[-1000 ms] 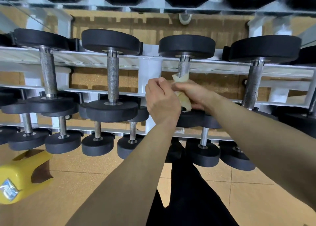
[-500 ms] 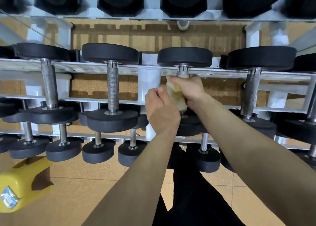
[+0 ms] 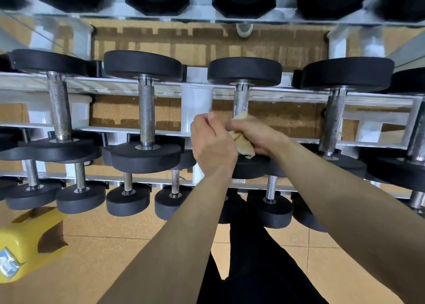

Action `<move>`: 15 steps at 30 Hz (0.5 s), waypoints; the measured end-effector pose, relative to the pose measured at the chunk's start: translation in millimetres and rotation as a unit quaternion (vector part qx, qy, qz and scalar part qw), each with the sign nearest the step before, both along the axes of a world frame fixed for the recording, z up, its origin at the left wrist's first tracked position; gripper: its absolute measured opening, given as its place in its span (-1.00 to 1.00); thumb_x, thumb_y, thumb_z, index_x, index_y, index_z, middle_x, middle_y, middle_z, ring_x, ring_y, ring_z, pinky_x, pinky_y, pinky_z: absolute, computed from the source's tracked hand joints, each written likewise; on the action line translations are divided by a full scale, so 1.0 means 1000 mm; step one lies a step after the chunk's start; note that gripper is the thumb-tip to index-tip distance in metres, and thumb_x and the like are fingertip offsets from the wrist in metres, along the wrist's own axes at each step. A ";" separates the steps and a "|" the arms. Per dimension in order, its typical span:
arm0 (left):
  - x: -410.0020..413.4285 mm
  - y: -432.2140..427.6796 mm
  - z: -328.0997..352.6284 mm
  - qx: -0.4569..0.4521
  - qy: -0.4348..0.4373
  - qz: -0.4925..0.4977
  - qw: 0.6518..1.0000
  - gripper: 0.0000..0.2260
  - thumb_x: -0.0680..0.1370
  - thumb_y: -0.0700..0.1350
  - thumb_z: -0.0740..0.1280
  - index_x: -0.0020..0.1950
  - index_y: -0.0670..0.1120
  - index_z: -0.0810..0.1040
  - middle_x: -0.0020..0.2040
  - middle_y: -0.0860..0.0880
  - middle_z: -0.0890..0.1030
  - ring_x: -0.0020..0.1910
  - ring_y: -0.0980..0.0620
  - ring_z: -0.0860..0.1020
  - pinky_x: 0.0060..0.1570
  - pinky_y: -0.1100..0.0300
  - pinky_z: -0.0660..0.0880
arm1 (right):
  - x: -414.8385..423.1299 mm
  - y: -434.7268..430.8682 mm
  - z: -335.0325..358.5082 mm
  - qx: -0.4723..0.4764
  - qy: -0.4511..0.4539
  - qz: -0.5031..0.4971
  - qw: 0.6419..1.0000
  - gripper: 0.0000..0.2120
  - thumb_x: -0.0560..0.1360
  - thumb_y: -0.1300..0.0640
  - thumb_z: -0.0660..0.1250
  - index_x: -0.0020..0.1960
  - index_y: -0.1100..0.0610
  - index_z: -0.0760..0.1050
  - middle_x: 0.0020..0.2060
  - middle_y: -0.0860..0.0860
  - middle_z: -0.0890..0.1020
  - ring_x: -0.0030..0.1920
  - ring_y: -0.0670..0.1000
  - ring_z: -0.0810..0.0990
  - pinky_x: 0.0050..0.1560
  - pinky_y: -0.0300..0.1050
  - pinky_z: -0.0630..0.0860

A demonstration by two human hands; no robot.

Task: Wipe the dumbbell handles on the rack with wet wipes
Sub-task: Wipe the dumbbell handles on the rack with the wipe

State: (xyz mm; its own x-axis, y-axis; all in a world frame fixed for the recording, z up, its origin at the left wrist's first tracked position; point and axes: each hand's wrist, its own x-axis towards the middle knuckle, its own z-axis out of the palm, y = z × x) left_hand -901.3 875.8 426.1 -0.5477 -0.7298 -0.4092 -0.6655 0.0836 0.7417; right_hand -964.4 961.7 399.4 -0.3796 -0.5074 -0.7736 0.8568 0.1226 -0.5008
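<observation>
Tan square tiles with thin grout lines are covering the near floor, and a speckled cork-brown mat with darker notched bands is running further back. A yellow plastic container is lying on the tiles at the lower left, a blue and white label showing on its near end.

A crumpled, cream-coloured wet wipe wraps the lower end of a knurled steel dumbbell handle on the middle tier of a white rack, gripped there by the right hand. The dumbbell, third from the left in its row, lies across the rails with a round black head at each end. The handle's upper stretch shows bare.
</observation>
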 end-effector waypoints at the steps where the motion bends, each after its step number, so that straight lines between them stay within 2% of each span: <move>1: 0.000 0.000 0.000 -0.001 -0.001 0.000 1.000 -0.75 0.71 0.00 0.09 0.02 -0.11 0.47 -0.02 -0.02 0.53 0.01 -0.03 0.45 0.00 0.15 0.29 | 0.001 0.001 0.004 0.032 0.032 0.023 0.999 -0.87 0.49 0.29 0.44 -0.22 0.17 0.60 -0.33 0.04 0.66 -0.29 -0.06 0.64 -0.29 -0.21 0.55; 4: 0.000 0.000 0.001 -0.002 -0.003 -0.003 1.000 -0.78 0.71 0.00 0.08 -0.01 -0.05 0.43 -0.03 0.01 0.51 0.02 -0.01 0.45 0.03 0.14 0.30 | 0.007 0.004 0.009 0.159 0.136 0.074 0.975 -0.87 0.42 0.21 0.54 -0.22 0.15 0.59 -0.35 -0.01 0.64 -0.32 -0.10 0.60 -0.27 -0.19 0.51; 6: 0.000 0.000 0.001 0.000 0.001 -0.004 1.000 -0.79 0.71 0.00 0.08 -0.01 -0.04 0.43 -0.04 0.02 0.50 0.01 0.00 0.44 0.04 0.14 0.31 | 0.013 0.004 0.009 0.202 0.167 0.034 0.964 -0.85 0.42 0.21 0.55 -0.20 0.17 0.58 -0.37 -0.02 0.63 -0.38 -0.13 0.59 -0.34 -0.23 0.50; 8: 0.000 0.000 -0.001 0.002 0.001 -0.004 1.000 -0.80 0.72 -0.01 0.09 -0.02 -0.04 0.41 -0.04 0.03 0.49 0.01 0.00 0.43 0.03 0.17 0.28 | 0.015 -0.001 0.009 0.201 0.153 -0.043 0.967 -0.85 0.41 0.24 0.57 -0.21 0.20 0.59 -0.38 0.00 0.64 -0.40 -0.12 0.60 -0.36 -0.23 0.50; 11: 0.000 0.000 -0.002 0.004 0.005 0.002 1.000 -0.79 0.71 -0.02 0.09 -0.01 -0.07 0.43 -0.03 0.00 0.51 0.03 -0.02 0.44 0.05 0.15 0.30 | 0.001 -0.018 0.012 0.208 0.120 -0.139 0.961 -0.82 0.38 0.22 0.61 -0.13 0.27 0.65 -0.33 0.07 0.68 -0.34 -0.02 0.66 -0.30 -0.14 0.58; 13: 0.001 0.000 -0.002 0.002 0.010 0.005 1.000 -0.78 0.71 -0.01 0.09 0.00 -0.08 0.44 -0.04 0.01 0.52 0.02 -0.01 0.44 0.05 0.15 0.31 | -0.012 -0.029 0.011 0.202 0.122 -0.175 0.956 -0.82 0.37 0.15 0.62 -0.18 0.18 0.64 -0.34 0.05 0.67 -0.32 0.01 0.65 -0.25 -0.12 0.58; 15: 0.001 0.000 -0.004 0.004 0.013 0.000 1.000 -0.78 0.71 -0.01 0.09 0.00 -0.07 0.44 -0.04 0.02 0.51 0.00 0.02 0.43 0.03 0.17 0.29 | -0.022 -0.033 0.013 0.184 0.101 -0.181 0.961 -0.76 0.35 0.05 0.63 -0.14 0.15 0.64 -0.35 0.03 0.64 -0.33 0.04 0.61 -0.23 -0.11 0.54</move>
State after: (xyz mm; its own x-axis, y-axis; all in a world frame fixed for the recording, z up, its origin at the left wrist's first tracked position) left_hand -900.2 875.5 422.4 -0.5585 -0.7260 -0.4013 -0.6459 0.0770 0.7595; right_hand -986.3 928.6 412.2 -0.6417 -0.0198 -0.7667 0.7660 0.0350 -0.6419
